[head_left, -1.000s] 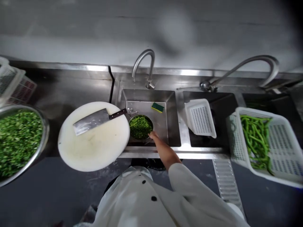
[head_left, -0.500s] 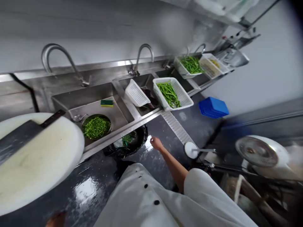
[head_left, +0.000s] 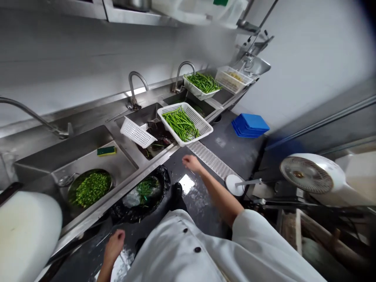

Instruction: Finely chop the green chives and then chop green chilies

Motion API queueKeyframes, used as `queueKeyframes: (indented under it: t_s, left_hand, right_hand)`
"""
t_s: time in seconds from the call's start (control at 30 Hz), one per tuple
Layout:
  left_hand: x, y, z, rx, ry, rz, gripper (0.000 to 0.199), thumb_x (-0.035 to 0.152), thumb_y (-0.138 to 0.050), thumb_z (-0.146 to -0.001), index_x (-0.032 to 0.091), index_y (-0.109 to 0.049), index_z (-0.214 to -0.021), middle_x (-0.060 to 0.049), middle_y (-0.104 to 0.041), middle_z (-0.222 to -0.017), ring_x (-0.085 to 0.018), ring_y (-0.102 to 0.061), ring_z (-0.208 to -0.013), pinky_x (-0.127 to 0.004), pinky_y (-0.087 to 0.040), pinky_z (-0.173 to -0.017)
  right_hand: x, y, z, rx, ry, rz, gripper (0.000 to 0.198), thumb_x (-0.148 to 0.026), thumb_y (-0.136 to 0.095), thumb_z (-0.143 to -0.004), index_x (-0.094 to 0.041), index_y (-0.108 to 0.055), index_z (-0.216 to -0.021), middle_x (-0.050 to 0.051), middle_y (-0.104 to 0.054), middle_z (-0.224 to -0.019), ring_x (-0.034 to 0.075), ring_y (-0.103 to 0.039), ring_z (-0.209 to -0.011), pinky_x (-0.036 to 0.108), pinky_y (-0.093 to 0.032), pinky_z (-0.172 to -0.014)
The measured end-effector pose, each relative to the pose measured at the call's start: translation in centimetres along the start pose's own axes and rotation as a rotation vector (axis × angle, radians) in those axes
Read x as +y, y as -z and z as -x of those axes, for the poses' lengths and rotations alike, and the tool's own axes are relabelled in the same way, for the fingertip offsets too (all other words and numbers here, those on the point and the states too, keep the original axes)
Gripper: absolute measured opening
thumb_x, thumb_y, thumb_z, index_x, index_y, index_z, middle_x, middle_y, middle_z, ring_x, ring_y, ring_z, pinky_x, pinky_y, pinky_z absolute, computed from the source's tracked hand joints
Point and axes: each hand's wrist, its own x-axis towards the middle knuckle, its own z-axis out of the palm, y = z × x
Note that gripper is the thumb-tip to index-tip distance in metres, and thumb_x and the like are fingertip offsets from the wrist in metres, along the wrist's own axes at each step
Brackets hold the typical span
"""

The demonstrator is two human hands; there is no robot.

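Note:
My right hand is stretched forward over the floor, its fingers loosely curled, with nothing visible in it. It is nearest a white perforated basket of green beans, which rests across the sink edge, without touching it. My left hand hangs low by the counter, fingers closed in, and nothing shows in it. Between the hands and the sinks stands a black-lined bin with green scraps and clear plastic inside. In the left sink sits a bowl of chopped greens.
A round white chopping board with a knife handle is at left. A tilted white basket sits in the middle sink. Blue trays are stacked on the floor. A white fan stands right, near a floor drain.
The view has moved forward and right along the sinks, and the chopping board has slid toward the left edge. My left hand has come further into view; my right hand is closer to the bean basket.

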Motion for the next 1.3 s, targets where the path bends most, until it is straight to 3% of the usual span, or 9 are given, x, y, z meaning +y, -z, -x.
queueKeyframes:
  t_s: [0.13,0.23,0.37,0.47,0.57,0.7,0.8,1.0,1.3]
  left_hand:
    - [14.7,1.4,-7.0,-0.008,-0.091,0.29,0.023,0.038,-0.047,-0.088,0.026,-0.067,-0.085,-0.001,-0.077,-0.083,-0.022,-0.075,-0.086,-0.03,-0.054,-0.083]
    - [28.8,3.0,-12.4,-0.009,-0.258,0.458,0.032,0.048,-0.044,-0.092,0.024,-0.064,-0.091,-0.004,-0.076,-0.087,-0.023,-0.073,-0.09,-0.032,-0.054,-0.088]
    - [45.9,5.3,-19.0,0.022,-0.233,0.555,0.035,0.043,-0.036,-0.1,0.02,-0.058,-0.116,-0.012,-0.073,-0.123,-0.023,-0.074,-0.099,-0.034,-0.054,-0.09]
    - [52.7,6.2,-22.1,0.075,-0.071,0.328,0.037,0.039,-0.046,-0.099,0.015,-0.052,-0.126,-0.022,-0.07,-0.126,-0.031,-0.07,-0.115,-0.039,-0.051,-0.096]
    - [54.3,6.1,-22.5,0.059,0.019,0.179,0.041,0.031,-0.049,-0.097,0.011,-0.047,-0.132,-0.025,-0.072,-0.121,-0.034,-0.071,-0.114,-0.04,-0.051,-0.093]
    - [52.9,5.4,-20.9,0.046,0.049,0.131,0.036,0.03,-0.044,-0.099,0.012,-0.048,-0.129,-0.023,-0.073,-0.118,-0.033,-0.072,-0.11,-0.038,-0.052,-0.09]
    - [51.6,5.2,-19.9,0.08,0.06,0.127,0.033,0.031,-0.045,-0.098,0.014,-0.051,-0.125,-0.02,-0.074,-0.119,-0.033,-0.072,-0.112,-0.038,-0.052,-0.091]
    - [50.5,5.6,-19.8,0.117,0.031,0.121,0.03,0.036,-0.049,-0.096,0.018,-0.056,-0.12,-0.016,-0.076,-0.117,-0.032,-0.072,-0.109,-0.038,-0.053,-0.092]
    - [50.2,6.8,-20.4,0.179,0.066,0.077,0.041,0.052,-0.034,-0.096,0.02,-0.058,-0.104,-0.016,-0.076,-0.108,-0.034,-0.072,-0.101,-0.042,-0.055,-0.087]
  right_hand:
    - [1.9,6.2,-16.4,0.096,0.085,0.009,0.024,-0.019,-0.048,-0.093,-0.016,-0.072,-0.096,0.004,-0.073,-0.083,0.017,-0.067,-0.082,0.023,-0.046,-0.077]
    - [3.1,7.5,-26.8,0.105,0.1,0.052,0.022,-0.017,-0.051,-0.091,-0.013,-0.071,-0.099,0.013,-0.074,-0.096,0.023,-0.067,-0.096,0.027,-0.046,-0.086]
    - [6.7,6.2,-31.7,0.033,0.099,0.102,0.028,-0.015,-0.052,-0.092,-0.01,-0.069,-0.114,0.022,-0.071,-0.116,0.028,-0.065,-0.109,0.033,-0.046,-0.096]
    - [10.1,6.4,-31.5,-0.03,0.096,0.121,0.029,-0.016,-0.053,-0.094,-0.01,-0.069,-0.118,0.024,-0.069,-0.122,0.029,-0.066,-0.111,0.036,-0.048,-0.099]
    - [12.7,8.1,-31.8,-0.074,0.097,0.104,0.024,-0.016,-0.056,-0.094,-0.011,-0.072,-0.111,0.023,-0.071,-0.114,0.029,-0.067,-0.108,0.034,-0.049,-0.097]
    - [14.6,11.2,-32.8,-0.156,0.156,0.034,0.016,-0.017,-0.06,-0.093,-0.016,-0.076,-0.092,0.013,-0.076,-0.096,0.025,-0.07,-0.1,0.03,-0.049,-0.092]
    - [16.2,13.8,-31.9,-0.215,0.232,-0.14,0.019,-0.023,-0.059,-0.094,-0.02,-0.078,-0.098,0.004,-0.077,-0.092,0.019,-0.07,-0.086,0.027,-0.051,-0.084]
    - [21.0,18.1,-26.2,0.111,0.068,-0.222,0.026,-0.024,-0.052,-0.094,-0.017,-0.075,-0.102,0.005,-0.075,-0.085,0.019,-0.067,-0.076,0.028,-0.051,-0.079]
    - [27.8,19.9,-19.1,0.113,-0.065,-0.402,0.026,-0.028,-0.046,-0.096,-0.02,-0.069,-0.102,0.004,-0.075,-0.091,0.016,-0.068,-0.072,0.025,-0.05,-0.073]
